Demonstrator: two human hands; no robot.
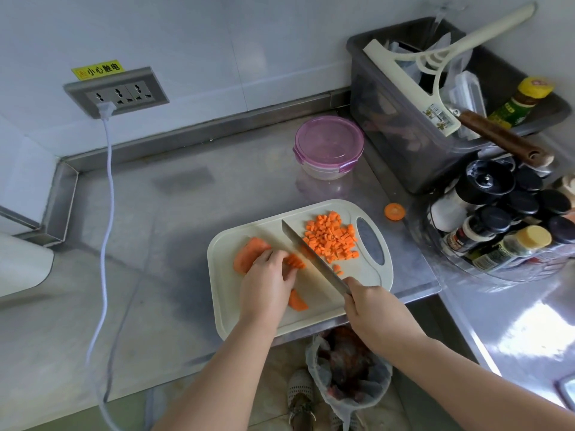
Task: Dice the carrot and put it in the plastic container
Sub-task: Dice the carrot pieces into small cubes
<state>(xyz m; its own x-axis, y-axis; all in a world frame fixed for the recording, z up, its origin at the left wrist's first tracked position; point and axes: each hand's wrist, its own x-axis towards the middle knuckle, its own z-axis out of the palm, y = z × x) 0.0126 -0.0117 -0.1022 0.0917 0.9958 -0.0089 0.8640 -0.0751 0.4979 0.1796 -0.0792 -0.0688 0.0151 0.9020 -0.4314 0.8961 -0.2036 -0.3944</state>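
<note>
Steel counter (174, 194), white tiled wall (217, 42).

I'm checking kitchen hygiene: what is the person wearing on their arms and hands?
Nothing visible: the left hand and right hand are ungloved, the left forearm and right forearm are bare with no sleeves in view, and no watch, bracelet or ring shows.

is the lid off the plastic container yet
No, the purple lid is seated on the plastic container, which stands on the counter behind the cutting board.
</note>
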